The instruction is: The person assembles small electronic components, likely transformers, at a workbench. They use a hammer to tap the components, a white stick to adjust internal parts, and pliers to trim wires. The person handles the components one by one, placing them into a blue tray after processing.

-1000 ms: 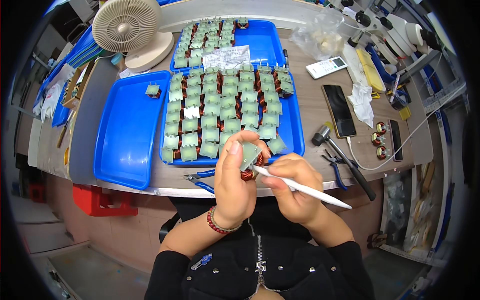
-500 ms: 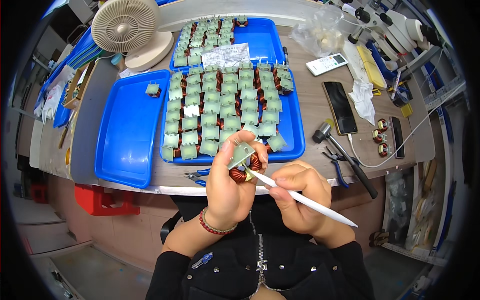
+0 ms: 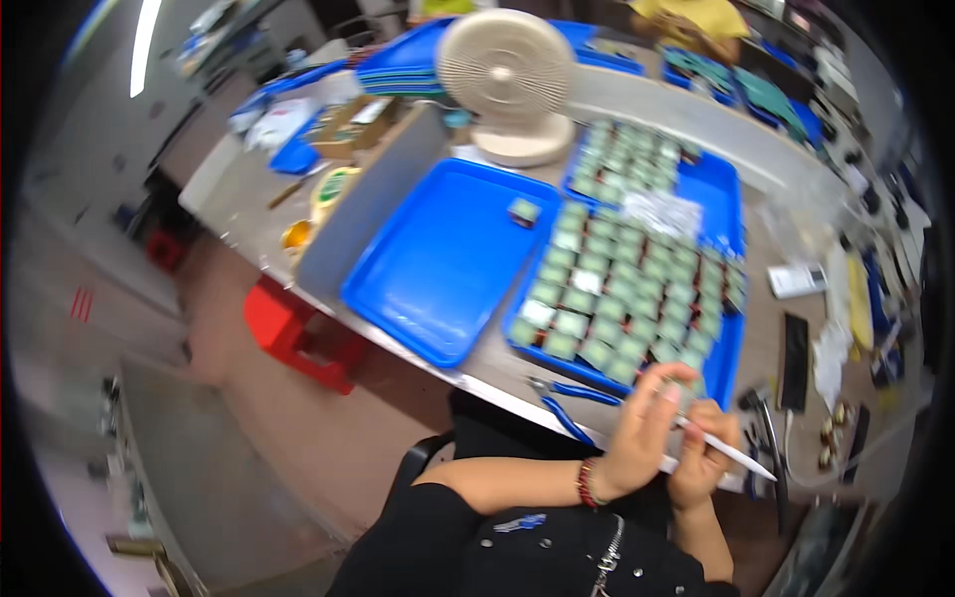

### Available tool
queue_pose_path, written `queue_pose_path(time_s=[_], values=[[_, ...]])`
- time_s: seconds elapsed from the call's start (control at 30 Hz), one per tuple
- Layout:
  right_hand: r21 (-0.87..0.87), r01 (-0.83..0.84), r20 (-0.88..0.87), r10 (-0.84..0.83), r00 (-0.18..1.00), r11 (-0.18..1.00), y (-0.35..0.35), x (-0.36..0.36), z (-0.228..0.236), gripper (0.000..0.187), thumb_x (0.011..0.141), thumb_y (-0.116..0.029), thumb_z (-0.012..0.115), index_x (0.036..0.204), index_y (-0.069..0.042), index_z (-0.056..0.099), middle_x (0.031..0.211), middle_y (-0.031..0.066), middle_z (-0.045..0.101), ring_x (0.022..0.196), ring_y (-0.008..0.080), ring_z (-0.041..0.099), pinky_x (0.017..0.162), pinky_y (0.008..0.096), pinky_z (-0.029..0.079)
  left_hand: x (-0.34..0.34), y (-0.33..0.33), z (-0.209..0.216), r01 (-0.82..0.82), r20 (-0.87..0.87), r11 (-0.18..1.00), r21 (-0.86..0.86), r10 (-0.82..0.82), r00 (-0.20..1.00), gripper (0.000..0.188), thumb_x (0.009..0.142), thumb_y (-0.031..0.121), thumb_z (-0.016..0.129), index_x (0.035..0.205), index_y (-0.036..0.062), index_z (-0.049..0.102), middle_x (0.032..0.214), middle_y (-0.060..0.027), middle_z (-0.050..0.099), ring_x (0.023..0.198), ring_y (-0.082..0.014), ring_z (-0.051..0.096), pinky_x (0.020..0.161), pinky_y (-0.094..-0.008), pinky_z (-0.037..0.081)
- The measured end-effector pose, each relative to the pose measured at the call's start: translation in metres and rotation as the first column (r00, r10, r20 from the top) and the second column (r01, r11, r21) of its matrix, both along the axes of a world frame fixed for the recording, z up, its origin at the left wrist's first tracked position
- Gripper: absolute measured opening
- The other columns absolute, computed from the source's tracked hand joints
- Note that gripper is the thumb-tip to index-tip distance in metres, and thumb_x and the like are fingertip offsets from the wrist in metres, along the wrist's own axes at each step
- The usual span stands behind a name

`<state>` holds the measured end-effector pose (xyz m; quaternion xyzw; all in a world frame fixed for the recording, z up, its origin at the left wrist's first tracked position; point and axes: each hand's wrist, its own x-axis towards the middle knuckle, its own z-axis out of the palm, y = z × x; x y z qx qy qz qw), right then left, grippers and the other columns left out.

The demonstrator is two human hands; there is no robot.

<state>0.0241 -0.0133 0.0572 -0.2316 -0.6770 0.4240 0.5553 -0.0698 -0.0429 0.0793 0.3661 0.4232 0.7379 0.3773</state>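
My left hand is closed around a copper-wound coil with a pale green board; motion blur and the fingers hide most of it. In my right hand is a white pointed stick, its inner end at the coil. Both hands are close together at the front edge of a blue tray filled with rows of similar coils. Blue-handled cutting pliers lie left of my hands. To the left, another blue tray bears a single coil.
Behind the full tray is another blue tray of coils with a paper. A beige fan stands at the back. Rightward lie a remote, a phone and a hammer. Someone in yellow sits beyond the partition.
The whole view has swung left and tilted, so table and hands appear farther right. Both hands keep hold of the coil and the stick.
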Motion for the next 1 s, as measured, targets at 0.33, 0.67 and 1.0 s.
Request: queue_pose_path(time_s=[0.33,0.67,1.0], values=[[-0.265,-0.109,-0.171,0.065,0.983,0.958,-0.001,-0.006,-0.011,0.019,0.087,-0.015,0.056,0.08,-0.006,0.04,0.073,0.0033,0.048,0.068,0.0095,0.041,0.062,0.0225,0.033,0.001,-0.003,-0.008,-0.158,-0.187,0.981,0.113,0.178,0.966,0.031,0.092,0.022,0.04,0.109,-0.0038,0.045,0.097,-0.0085,0.05,0.093,-0.0139,0.048,0.082,-0.0257,0.039],[-0.419,-0.051,0.068,0.088,0.994,0.907,0.005,0.022,0.001,0.015,0.086,-0.011,0.056,0.083,-0.004,0.043,0.069,0.0041,0.052,0.062,0.0092,0.051,0.061,0.0209,0.043,-0.013,-0.011,-0.036,0.499,0.142,0.859,-0.112,-0.483,0.864,0.06,0.092,0.035,0.045,0.135,0.0042,0.018,0.121,-0.0072,0.033,0.099,-0.0113,0.043,0.086,-0.0241,0.038],[-0.217,0.083,0.301,-0.014,0.954,0.973,-0.01,0.035,0.016,0.016,0.082,-0.011,0.061,0.09,-0.001,0.053,0.084,0.007,0.055,0.077,0.0142,0.052,0.073,0.0251,0.04,-0.016,-0.019,-0.03,0.574,0.51,0.818,0.006,-0.497,0.702,0.055,0.094,0.03,0.041,0.139,0.011,0.017,0.107,0.0006,0.042,0.087,-0.0065,0.042,0.081,-0.0247,0.038]])
